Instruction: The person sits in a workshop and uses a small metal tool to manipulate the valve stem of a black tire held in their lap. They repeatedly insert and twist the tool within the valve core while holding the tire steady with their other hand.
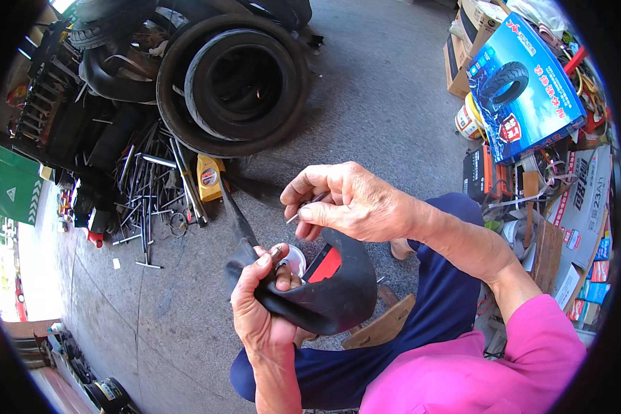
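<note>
My left hand (261, 297) grips a black rubber inner tube (341, 295), with the metal valve stem (276, 252) sticking up by the thumb. The tube hangs deflated in a loop over my lap, and a flat stretch of it runs up towards the yellow bottle. Above and to the right, apart from the stem, my right hand (357, 207) pinches a slim metal piece (295, 217) between thumb and fingers. Most of that piece is hidden in the grip, so its kind is unclear. Through the loop show a white tub (294, 260) and a red object (326, 267).
Stacked tyres (233, 142) lie ahead, beside a heap of metal rods and T-handled tools (145, 227) and a yellow bottle (208, 178). At right stand a blue printed tyre box (530, 93), an orange-black box (484, 173) and cardboard (582, 207). A wooden board (383, 323) lies between my legs.
</note>
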A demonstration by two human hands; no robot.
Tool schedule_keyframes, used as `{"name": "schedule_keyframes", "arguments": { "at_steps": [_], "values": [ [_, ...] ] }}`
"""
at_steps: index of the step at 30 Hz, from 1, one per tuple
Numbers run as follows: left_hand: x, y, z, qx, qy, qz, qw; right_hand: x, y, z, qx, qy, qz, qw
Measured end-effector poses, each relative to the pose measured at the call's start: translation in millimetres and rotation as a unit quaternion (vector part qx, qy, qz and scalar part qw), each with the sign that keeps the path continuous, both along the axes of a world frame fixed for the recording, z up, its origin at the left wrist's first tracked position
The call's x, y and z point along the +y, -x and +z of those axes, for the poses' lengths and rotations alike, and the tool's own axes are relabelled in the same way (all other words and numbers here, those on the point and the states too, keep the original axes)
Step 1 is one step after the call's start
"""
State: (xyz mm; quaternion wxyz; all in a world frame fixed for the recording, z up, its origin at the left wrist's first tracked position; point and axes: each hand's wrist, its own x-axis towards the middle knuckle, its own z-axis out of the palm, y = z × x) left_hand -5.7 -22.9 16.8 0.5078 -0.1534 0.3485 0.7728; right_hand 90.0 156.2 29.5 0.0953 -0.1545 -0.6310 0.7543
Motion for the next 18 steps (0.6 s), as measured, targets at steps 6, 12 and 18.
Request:
{"name": "schedule_keyframes", "arguments": {
  "at_steps": [6, 12, 18],
  "values": [
    [2.1, -0.8, 1.1, -0.012, -0.024, -0.014, 1.0, -6.2, -4.7, 13.3, -0.047, 0.024, -0.012, 0.999],
    [1.5, 0.2, -1.8, -0.013, -0.03, -0.02, 0.999, -8.7, -4.7, 14.5, -0.049, -0.014, 0.02, 0.999],
    [1.4, 0.7, -0.4, -0.001, 0.006, -0.018, 1.0, -10.8, -3.1, 15.7, -0.046, -0.052, 0.018, 0.997]
  ]
}}
